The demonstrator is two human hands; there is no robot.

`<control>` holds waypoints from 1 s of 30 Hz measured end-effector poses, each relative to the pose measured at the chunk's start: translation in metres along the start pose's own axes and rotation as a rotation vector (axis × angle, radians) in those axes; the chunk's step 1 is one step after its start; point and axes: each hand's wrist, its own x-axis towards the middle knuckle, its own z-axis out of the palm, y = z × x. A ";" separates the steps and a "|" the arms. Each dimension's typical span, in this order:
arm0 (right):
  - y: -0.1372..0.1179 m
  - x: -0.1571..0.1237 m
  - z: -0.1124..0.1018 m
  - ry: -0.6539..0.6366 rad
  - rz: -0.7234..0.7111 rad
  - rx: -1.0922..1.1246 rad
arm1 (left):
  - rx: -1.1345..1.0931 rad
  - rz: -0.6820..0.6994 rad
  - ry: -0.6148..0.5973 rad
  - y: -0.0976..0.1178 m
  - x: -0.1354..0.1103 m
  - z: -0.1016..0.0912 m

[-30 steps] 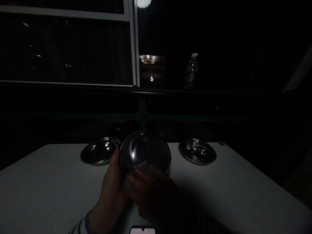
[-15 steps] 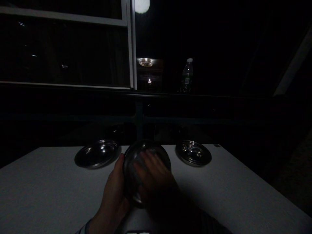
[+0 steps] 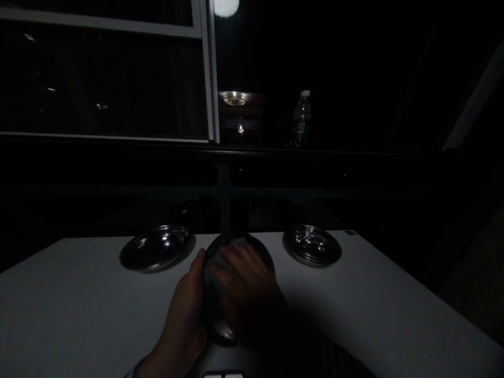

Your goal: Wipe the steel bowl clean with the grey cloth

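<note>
In dim light, my left hand [image 3: 184,315] grips the left rim of a steel bowl [image 3: 218,315] held above a white table [image 3: 79,315], thumb on the edge. My right hand [image 3: 246,283] lies inside the bowl, fingers pressed on what looks like a small cloth or pad that I cannot make out well. The bowl is tilted toward me and mostly covered by my right hand.
A steel plate [image 3: 156,247] lies on the table at the far left and another steel plate [image 3: 312,245] at the far right. A water bottle [image 3: 301,118] stands on a dark ledge behind. A phone's edge [image 3: 223,374] shows at the bottom.
The bowl has tipped down from nearly upright to flatter and lower. My right hand has moved from the bowl's lower rim up into its inside.
</note>
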 end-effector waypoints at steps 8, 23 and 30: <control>0.034 -0.042 0.002 0.022 -0.023 -0.023 | -0.122 0.145 0.061 0.026 0.017 -0.006; 0.054 -0.088 -0.030 0.043 0.547 0.056 | 0.638 0.491 -0.100 0.017 0.011 -0.013; 0.059 -0.090 -0.037 0.063 0.641 0.049 | 0.910 0.600 -0.167 -0.005 0.015 -0.013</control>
